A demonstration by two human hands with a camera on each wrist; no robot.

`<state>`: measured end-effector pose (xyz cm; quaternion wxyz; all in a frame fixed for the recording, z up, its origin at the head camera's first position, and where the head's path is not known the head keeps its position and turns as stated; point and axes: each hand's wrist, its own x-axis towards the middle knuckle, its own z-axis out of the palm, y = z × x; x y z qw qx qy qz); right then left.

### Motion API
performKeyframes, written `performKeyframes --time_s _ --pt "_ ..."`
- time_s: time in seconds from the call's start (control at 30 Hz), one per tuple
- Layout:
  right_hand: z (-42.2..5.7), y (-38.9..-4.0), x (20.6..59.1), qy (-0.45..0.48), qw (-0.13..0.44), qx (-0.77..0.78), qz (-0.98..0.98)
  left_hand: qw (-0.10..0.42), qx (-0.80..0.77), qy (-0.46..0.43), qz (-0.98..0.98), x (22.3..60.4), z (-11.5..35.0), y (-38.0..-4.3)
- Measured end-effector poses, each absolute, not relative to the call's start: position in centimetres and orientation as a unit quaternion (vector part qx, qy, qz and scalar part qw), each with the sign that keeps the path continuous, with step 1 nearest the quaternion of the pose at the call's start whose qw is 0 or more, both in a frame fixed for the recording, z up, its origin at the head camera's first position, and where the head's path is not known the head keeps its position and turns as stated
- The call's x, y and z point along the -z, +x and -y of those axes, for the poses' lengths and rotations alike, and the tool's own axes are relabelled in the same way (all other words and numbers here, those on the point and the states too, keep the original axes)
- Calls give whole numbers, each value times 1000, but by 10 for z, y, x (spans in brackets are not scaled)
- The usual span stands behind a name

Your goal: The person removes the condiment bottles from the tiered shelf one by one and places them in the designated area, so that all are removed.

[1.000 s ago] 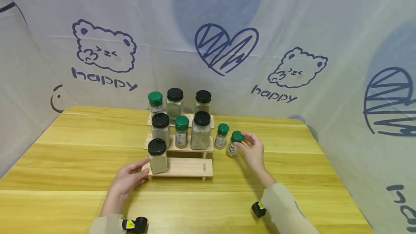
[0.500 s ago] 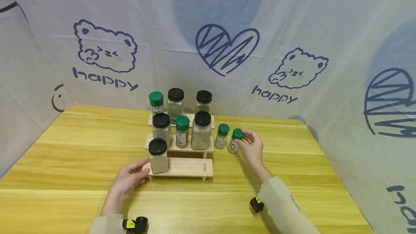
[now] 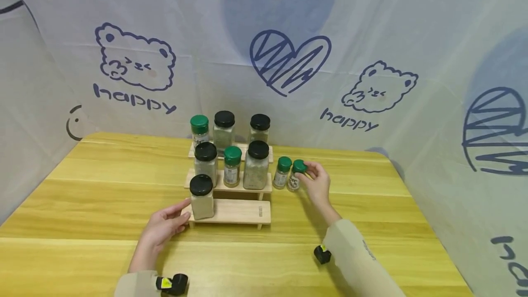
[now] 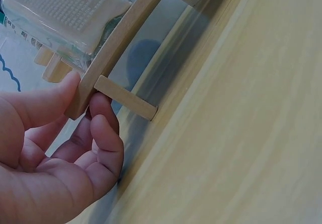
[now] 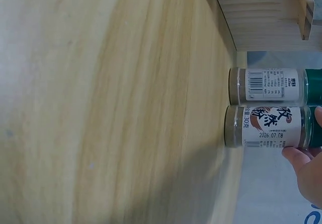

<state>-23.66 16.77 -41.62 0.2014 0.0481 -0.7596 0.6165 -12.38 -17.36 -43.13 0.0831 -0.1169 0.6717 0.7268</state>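
My left hand [image 3: 164,226] pinches the left end of the lowest step of a wooden tiered rack [image 3: 241,212]; in the left wrist view the thumb is on top and the curled fingers are beneath the board [image 4: 128,35]. A square black-lidded jar [image 3: 202,201] stands on that step close to the fingertips. To the right of the rack, my right hand [image 3: 318,186] pinches a small green-capped spice jar [image 5: 271,127] near its cap. It stands upright, side by side with a second green-capped spice jar [image 5: 271,85].
The middle step holds two black-lidded jars, one of them a tall jar [image 3: 255,168], and a green-capped jar [image 3: 232,171]. Behind, the top step bears another green-capped jar [image 3: 200,129] and two black-lidded jars. A printed cloth [image 3: 222,77] hangs behind the wooden table [image 3: 371,214].
The right hand has moved the spice jar back and to the left, closing the gap to the other green-capped jar. The left hand has stayed on the rack.
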Motion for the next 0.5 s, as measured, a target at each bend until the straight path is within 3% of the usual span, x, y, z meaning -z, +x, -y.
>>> performKeyframes --time_s 0.5 --pt "-172 -234 422 74 178 -641 743 78 -727 -114 -673 433 174 -123"
